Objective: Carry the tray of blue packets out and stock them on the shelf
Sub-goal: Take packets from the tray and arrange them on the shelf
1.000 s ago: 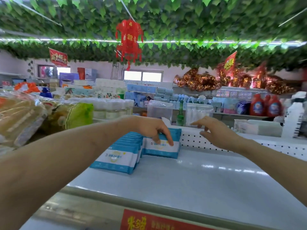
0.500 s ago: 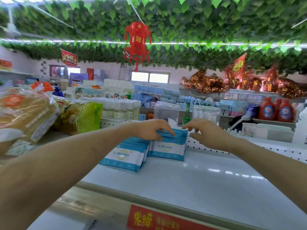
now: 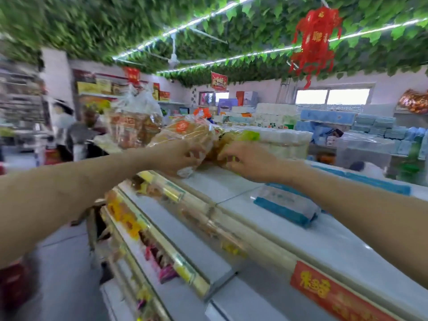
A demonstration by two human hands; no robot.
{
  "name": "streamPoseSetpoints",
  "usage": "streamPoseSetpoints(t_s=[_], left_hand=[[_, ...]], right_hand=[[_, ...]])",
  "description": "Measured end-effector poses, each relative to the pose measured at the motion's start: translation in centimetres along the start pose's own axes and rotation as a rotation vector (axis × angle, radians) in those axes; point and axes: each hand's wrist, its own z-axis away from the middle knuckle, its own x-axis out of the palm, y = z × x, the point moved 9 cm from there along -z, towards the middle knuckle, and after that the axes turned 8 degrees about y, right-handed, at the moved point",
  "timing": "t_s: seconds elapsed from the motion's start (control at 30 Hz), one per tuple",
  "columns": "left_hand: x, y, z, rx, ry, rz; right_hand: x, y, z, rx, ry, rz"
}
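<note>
Blue packets point(image 3: 284, 208) lie on the shelf point(image 3: 335, 246) top, under the right forearm; no tray in view; stocking looks mostly done. Left grip point(image 3: 176, 156) curled on a bread bag point(image 3: 185, 133); right grip point(image 3: 250, 161) at the yellow-green bag point(image 3: 243, 136), clamped or not I cannot tell; probably tidying neighbours.

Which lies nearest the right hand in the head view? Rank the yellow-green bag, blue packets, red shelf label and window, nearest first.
1. Yellow-green bag: at the right hand's fingertips, on the top shelf.
2. Blue packets: on the shelf below its wrist.
3. Red shelf label: front shelf edge, toward the camera.
4. Window: back wall.
</note>
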Motion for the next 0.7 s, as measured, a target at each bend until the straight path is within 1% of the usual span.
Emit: streamPoseSetpoints(t_s=[0.17, 0.27, 0.33, 0.47, 0.53, 0.63, 0.7], left_hand=[[-0.9, -9.9, 12.9, -0.287, -0.034, -0.035], [0.5, -13.6, 21.5, -0.461, -0.085, -0.042], [1.7, -15.1, 27.6, -0.570, -0.069, -0.047], [7.1, -15.9, 40.5, -0.783, -0.034, 0.032], [11.1, -14.9, 46.3, -0.861, -0.065, 0.091], [17.7, -13.2, 53.4, -0.916, -0.176, 0.129], [21.9, -12.0, 56.4, -0.908, -0.283, 0.159]], right_hand=[[6.6, -14.1, -4.7, -0.329, -0.074, -0.088], [11.1, -21.4, -5.2, -0.460, -0.158, -0.132], [14.8, -25.8, -4.0, -0.515, -0.230, -0.181], [23.4, -32.4, 2.5, -0.569, -0.411, -0.305], [28.1, -34.4, 7.4, -0.580, -0.582, -0.372], [34.1, -35.8, 14.7, -0.599, -0.831, -0.430], [37.2, -36.1, 18.4, -0.608, -0.909, -0.451]])
